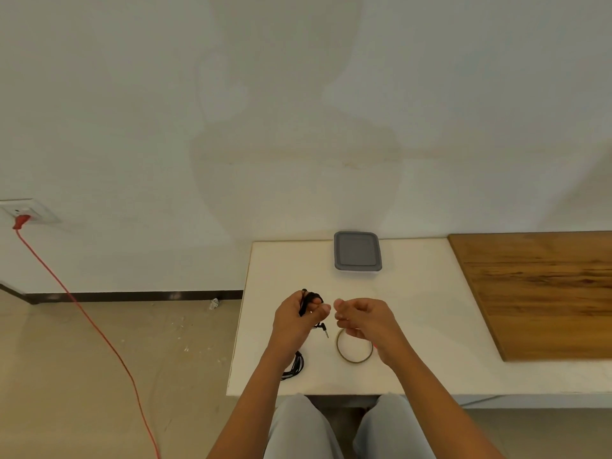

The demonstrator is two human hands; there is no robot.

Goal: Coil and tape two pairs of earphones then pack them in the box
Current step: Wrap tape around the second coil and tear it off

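Note:
My left hand (298, 318) grips a coiled pair of black earphones (308, 301) above the white table (414, 309); the jack plug (324, 330) hangs below my fingers. My right hand (362, 321) is just to the right with thumb and fingers pinched together, possibly on a piece of clear tape that I cannot make out. A tape roll (353, 348) lies flat under my right hand. A second black earphone bundle (295, 367) lies on the table beside my left wrist. The box (357, 255), with a grey lid on, sits at the back of the table.
A wooden board (536, 293) covers the table's right part. A red cable (89, 323) runs from a wall socket (25, 212) across the floor at the left. My knees (347, 429) sit under the table's front edge.

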